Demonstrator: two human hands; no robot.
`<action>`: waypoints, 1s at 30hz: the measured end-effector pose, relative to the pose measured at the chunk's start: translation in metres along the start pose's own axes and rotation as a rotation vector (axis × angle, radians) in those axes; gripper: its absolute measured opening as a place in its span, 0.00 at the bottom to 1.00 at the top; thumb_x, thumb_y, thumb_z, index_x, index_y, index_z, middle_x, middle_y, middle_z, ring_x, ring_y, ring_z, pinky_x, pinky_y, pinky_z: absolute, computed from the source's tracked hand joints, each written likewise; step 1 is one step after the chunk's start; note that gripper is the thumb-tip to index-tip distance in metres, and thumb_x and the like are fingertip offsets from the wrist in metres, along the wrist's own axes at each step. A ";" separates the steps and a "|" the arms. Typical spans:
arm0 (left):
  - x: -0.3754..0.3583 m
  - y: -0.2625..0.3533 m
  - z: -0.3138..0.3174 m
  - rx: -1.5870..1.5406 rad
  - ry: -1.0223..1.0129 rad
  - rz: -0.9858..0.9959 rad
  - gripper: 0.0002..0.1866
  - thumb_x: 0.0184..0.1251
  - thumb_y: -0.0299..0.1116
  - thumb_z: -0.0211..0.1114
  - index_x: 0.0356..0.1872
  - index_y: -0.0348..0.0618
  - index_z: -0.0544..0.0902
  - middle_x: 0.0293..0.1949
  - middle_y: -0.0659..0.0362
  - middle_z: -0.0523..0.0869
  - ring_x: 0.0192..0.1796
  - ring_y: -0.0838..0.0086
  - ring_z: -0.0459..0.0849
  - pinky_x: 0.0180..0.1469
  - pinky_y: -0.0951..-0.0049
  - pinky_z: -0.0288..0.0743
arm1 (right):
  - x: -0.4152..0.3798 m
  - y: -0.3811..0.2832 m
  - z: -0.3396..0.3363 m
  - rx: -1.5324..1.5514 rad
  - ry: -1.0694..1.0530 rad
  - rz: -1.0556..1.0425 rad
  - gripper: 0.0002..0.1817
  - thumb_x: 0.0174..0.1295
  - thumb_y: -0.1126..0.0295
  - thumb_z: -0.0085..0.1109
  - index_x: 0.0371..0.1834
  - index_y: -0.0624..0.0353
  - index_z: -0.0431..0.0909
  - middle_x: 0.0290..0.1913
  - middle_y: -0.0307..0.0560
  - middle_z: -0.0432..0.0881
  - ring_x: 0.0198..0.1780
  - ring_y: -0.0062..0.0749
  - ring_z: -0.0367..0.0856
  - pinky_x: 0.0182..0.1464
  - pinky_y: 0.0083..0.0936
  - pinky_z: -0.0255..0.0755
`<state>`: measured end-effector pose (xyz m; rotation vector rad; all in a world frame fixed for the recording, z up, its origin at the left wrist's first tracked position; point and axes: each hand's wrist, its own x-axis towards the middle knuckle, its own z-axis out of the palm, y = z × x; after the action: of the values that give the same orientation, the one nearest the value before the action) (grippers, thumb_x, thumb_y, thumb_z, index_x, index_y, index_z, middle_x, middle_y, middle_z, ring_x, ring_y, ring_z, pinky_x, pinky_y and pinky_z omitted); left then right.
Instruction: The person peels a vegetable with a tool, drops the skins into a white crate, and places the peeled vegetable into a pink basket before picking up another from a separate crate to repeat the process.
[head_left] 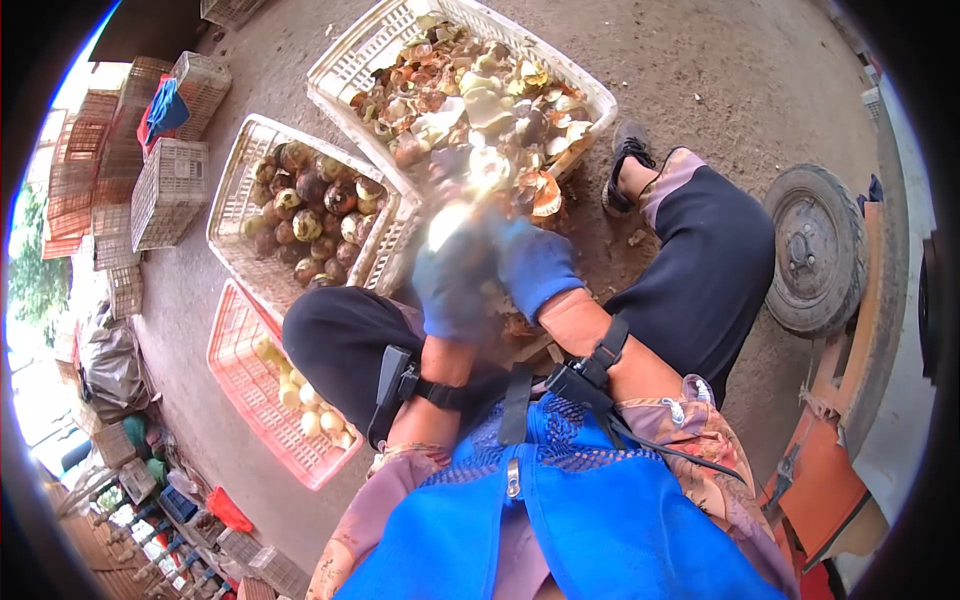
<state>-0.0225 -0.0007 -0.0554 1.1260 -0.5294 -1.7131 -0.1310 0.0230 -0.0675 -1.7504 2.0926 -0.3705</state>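
My left hand [455,280], in a blue glove and blurred by motion, is closed around a pale round fruit [450,226]. Close beside it, my right hand [535,265] wears a matching glove, its fingers curled in; what they hold is hidden. Both hands are at the near edge of a large white crate [345,95] heaped with peelings [485,105] in white, green and orange-brown. To the left, a second white crate [228,185] contains several round, purple-brown and cream fruits [325,195].
A pink crate [255,390] with several pale peeled fruits [312,405] is left of my knee. Stacked crates [170,190] stand farther left. A wheel [815,250] and an orange metal part [820,485] are on the right. My shoe [628,165] rests on the dirt floor.
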 end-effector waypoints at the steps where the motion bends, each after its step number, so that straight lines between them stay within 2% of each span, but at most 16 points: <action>1: 0.001 -0.002 -0.001 -0.002 0.012 -0.017 0.10 0.72 0.32 0.59 0.47 0.37 0.81 0.35 0.62 0.83 0.33 0.78 0.79 0.36 0.79 0.74 | 0.000 0.001 -0.002 0.001 0.000 0.003 0.24 0.56 0.61 0.58 0.57 0.53 0.70 0.47 0.59 0.80 0.32 0.47 0.86 0.31 0.40 0.77; 5: 0.010 -0.004 -0.023 -0.007 -0.239 -0.039 0.10 0.71 0.31 0.59 0.47 0.36 0.82 0.38 0.60 0.84 0.36 0.75 0.81 0.38 0.77 0.76 | 0.012 0.008 -0.017 -0.066 -0.027 -0.114 0.29 0.51 0.57 0.65 0.57 0.50 0.71 0.47 0.58 0.81 0.44 0.48 0.85 0.43 0.45 0.77; 7: 0.009 0.002 -0.013 0.703 -0.218 0.435 0.10 0.70 0.30 0.58 0.45 0.36 0.83 0.40 0.59 0.84 0.37 0.72 0.82 0.39 0.75 0.77 | 0.020 0.011 -0.029 -0.124 -0.027 -0.152 0.32 0.48 0.56 0.68 0.58 0.48 0.72 0.47 0.56 0.82 0.49 0.47 0.84 0.48 0.46 0.77; 8: 0.010 -0.001 -0.014 0.699 -0.219 0.441 0.10 0.70 0.30 0.58 0.45 0.36 0.83 0.40 0.59 0.84 0.37 0.72 0.82 0.39 0.75 0.77 | 0.024 0.011 -0.037 -0.041 -0.123 -0.044 0.35 0.45 0.53 0.70 0.60 0.46 0.72 0.48 0.54 0.82 0.53 0.45 0.83 0.51 0.43 0.77; 10: 0.010 -0.008 -0.021 0.960 -0.243 0.791 0.12 0.70 0.29 0.57 0.49 0.34 0.81 0.42 0.58 0.84 0.38 0.70 0.83 0.39 0.72 0.78 | 0.031 0.024 -0.044 0.226 -0.257 0.186 0.39 0.41 0.48 0.73 0.62 0.43 0.75 0.57 0.46 0.81 0.58 0.41 0.81 0.56 0.35 0.77; 11: 0.004 -0.001 -0.014 0.961 -0.245 0.793 0.12 0.70 0.29 0.57 0.49 0.34 0.81 0.42 0.58 0.84 0.38 0.70 0.83 0.39 0.72 0.78 | 0.031 0.042 -0.032 0.113 -0.097 -0.151 0.32 0.50 0.50 0.68 0.60 0.44 0.76 0.57 0.46 0.82 0.56 0.44 0.82 0.55 0.36 0.77; 13: -0.011 0.018 0.010 -0.073 -0.166 0.014 0.25 0.59 0.29 0.63 0.59 0.35 0.74 0.53 0.50 0.81 0.52 0.57 0.82 0.53 0.56 0.82 | 0.036 0.044 -0.009 0.617 0.196 0.024 0.16 0.70 0.66 0.49 0.57 0.56 0.79 0.48 0.47 0.87 0.47 0.35 0.86 0.50 0.29 0.78; 14: -0.012 0.018 0.011 -0.078 -0.167 0.015 0.25 0.59 0.29 0.63 0.59 0.35 0.74 0.53 0.50 0.81 0.52 0.57 0.82 0.53 0.56 0.82 | 0.033 0.042 -0.014 0.612 0.196 0.021 0.16 0.70 0.66 0.49 0.57 0.56 0.79 0.48 0.47 0.87 0.47 0.35 0.86 0.50 0.29 0.78; 16: -0.012 0.020 0.013 -0.013 -0.240 0.018 0.27 0.58 0.30 0.63 0.61 0.37 0.73 0.54 0.50 0.80 0.53 0.59 0.81 0.54 0.56 0.81 | 0.022 0.031 -0.032 1.224 -0.010 0.082 0.16 0.63 0.60 0.56 0.47 0.57 0.85 0.33 0.50 0.87 0.37 0.29 0.85 0.43 0.29 0.78; 19: -0.016 0.022 0.011 0.019 -0.295 0.003 0.27 0.58 0.29 0.63 0.61 0.38 0.73 0.52 0.51 0.80 0.50 0.63 0.83 0.52 0.63 0.82 | 0.012 0.020 -0.043 1.387 -0.126 0.151 0.16 0.63 0.61 0.55 0.40 0.63 0.86 0.28 0.49 0.85 0.34 0.20 0.80 0.39 0.26 0.76; 20: -0.017 0.023 0.012 0.022 -0.295 0.004 0.27 0.58 0.29 0.63 0.61 0.38 0.73 0.52 0.51 0.80 0.50 0.63 0.83 0.52 0.63 0.82 | 0.013 0.019 -0.032 1.320 -0.009 0.142 0.13 0.61 0.63 0.58 0.32 0.62 0.84 0.29 0.50 0.84 0.32 0.28 0.82 0.37 0.30 0.77; 21: -0.018 0.025 0.015 0.179 -0.257 0.040 0.26 0.58 0.27 0.63 0.60 0.38 0.74 0.51 0.52 0.80 0.48 0.65 0.83 0.50 0.68 0.82 | 0.013 0.020 -0.033 1.323 -0.008 0.139 0.13 0.61 0.63 0.58 0.32 0.62 0.84 0.29 0.50 0.84 0.32 0.28 0.82 0.37 0.30 0.77; 23: -0.016 0.023 0.013 0.337 -0.218 0.076 0.25 0.59 0.26 0.63 0.60 0.37 0.74 0.50 0.53 0.80 0.46 0.67 0.84 0.48 0.72 0.81 | 0.013 0.023 -0.037 0.600 0.278 -0.344 0.11 0.58 0.63 0.61 0.29 0.61 0.81 0.30 0.51 0.82 0.31 0.41 0.84 0.36 0.35 0.78; 24: -0.012 0.019 0.005 0.429 -0.224 0.123 0.24 0.59 0.24 0.62 0.59 0.37 0.74 0.49 0.55 0.81 0.44 0.69 0.84 0.46 0.74 0.81 | 0.010 0.021 -0.035 0.601 0.279 -0.340 0.11 0.58 0.63 0.61 0.29 0.61 0.81 0.30 0.51 0.82 0.31 0.41 0.84 0.36 0.35 0.78; 26: -0.007 0.014 -0.001 0.522 -0.230 0.172 0.23 0.59 0.23 0.61 0.58 0.36 0.74 0.47 0.56 0.81 0.43 0.70 0.84 0.44 0.76 0.80 | 0.006 0.013 -0.030 0.255 0.380 -0.227 0.10 0.58 0.62 0.60 0.32 0.57 0.79 0.31 0.51 0.80 0.34 0.50 0.84 0.38 0.38 0.78; 30: -0.010 0.010 -0.001 0.360 -0.265 0.233 0.17 0.61 0.29 0.64 0.51 0.37 0.79 0.42 0.60 0.83 0.42 0.72 0.84 0.43 0.76 0.79 | 0.026 0.032 -0.024 0.318 0.385 -0.141 0.11 0.60 0.63 0.58 0.39 0.58 0.78 0.33 0.55 0.82 0.37 0.52 0.84 0.40 0.40 0.78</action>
<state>-0.0162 0.0042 -0.0436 1.0379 -1.1260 -1.6075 -0.1740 0.0028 -0.0633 -1.7382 2.0109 -1.0929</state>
